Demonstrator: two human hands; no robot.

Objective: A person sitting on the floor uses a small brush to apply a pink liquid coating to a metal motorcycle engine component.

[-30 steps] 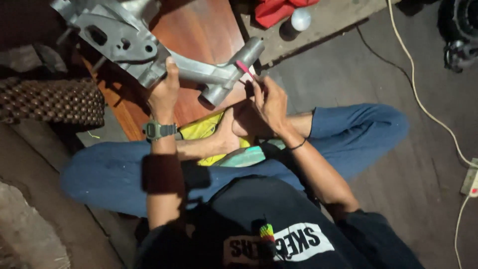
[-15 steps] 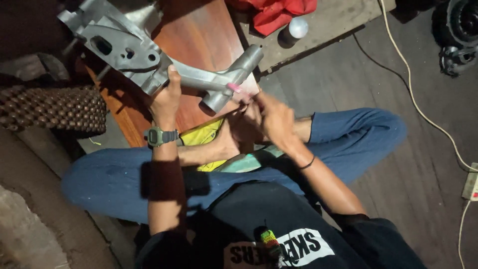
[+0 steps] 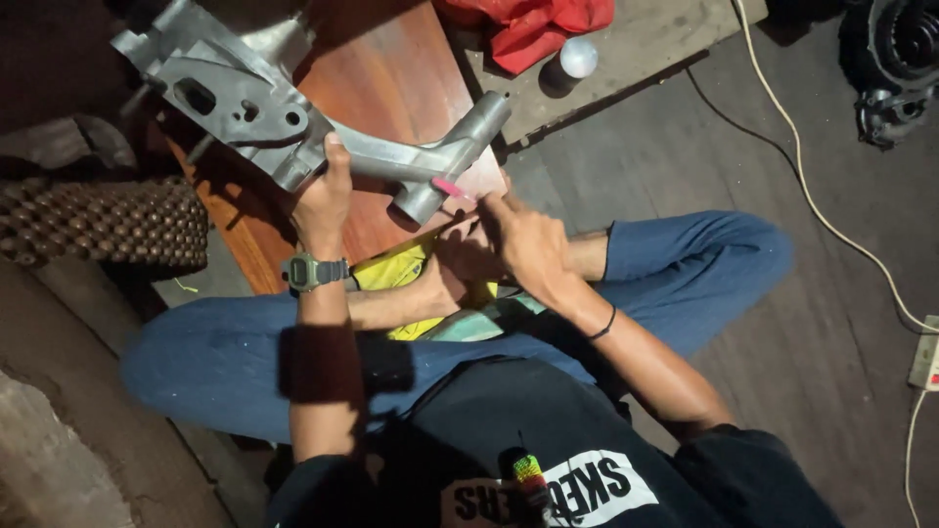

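Note:
A grey cast-metal frame part (image 3: 254, 108) with a forked tube end lies across a reddish wooden board (image 3: 391, 68) in front of my crossed legs. My left hand (image 3: 321, 200), with a wristwatch below it, grips the part's middle arm. My right hand (image 3: 523, 240) holds a small pink tool (image 3: 450, 188) whose tip touches the round tube end (image 3: 421, 203) of the part. A yellow cloth (image 3: 401, 279) lies in my lap beneath both hands.
A red cloth (image 3: 533, 24) and a white ball-shaped object (image 3: 578, 57) rest on a pale plank at the top. A beaded brown mat (image 3: 98, 220) lies left. A white cable (image 3: 812, 196) runs to a power strip (image 3: 926, 354) at right. Dark machine parts (image 3: 895, 59) sit top right.
The view has shifted, so the metal part sits a little lower and more central. My right hand has rolled over the pink tool, still at the tube end. My left hand keeps its grip.

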